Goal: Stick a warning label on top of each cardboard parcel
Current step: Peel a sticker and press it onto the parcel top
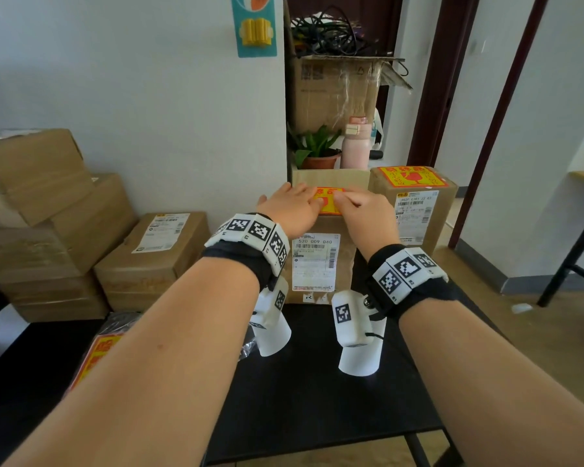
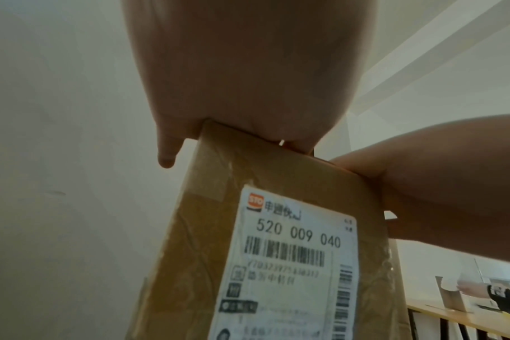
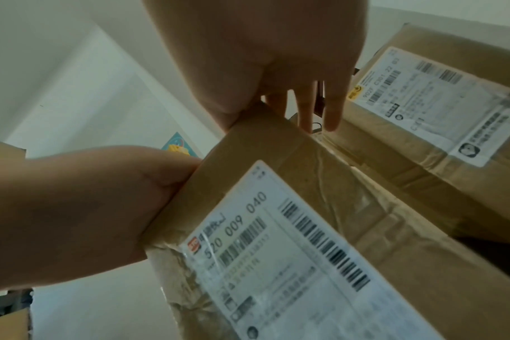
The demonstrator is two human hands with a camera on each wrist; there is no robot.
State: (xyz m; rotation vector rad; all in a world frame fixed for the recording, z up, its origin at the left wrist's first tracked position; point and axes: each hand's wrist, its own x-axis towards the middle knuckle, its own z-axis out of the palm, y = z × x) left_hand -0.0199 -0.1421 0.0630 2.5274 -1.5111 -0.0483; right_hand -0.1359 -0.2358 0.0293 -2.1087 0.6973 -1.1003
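A tall cardboard parcel [image 1: 312, 227] with a white shipping slip stands on the black table [image 1: 317, 399]. On its top lies a yellow and red warning label [image 1: 329, 206], mostly covered by my hands. My left hand [image 1: 297, 202] lies flat on the label's left part with its fingers straight. My right hand [image 1: 354, 203] presses on the right part. In the right wrist view its fingers [image 3: 306, 103] reach straight past the parcel's [image 3: 277, 149] far top edge. A second parcel [image 1: 415, 214] to the right carries a warning label [image 1: 412, 176] on top.
A stack of warning labels [image 1: 95, 358] lies at the table's left edge. Two white curled papers [image 1: 272, 338] stand on the table below my wrists. Brown boxes [image 1: 48, 214] are piled at the left. A plant and a pink bottle [image 1: 356, 146] stand behind the parcels.
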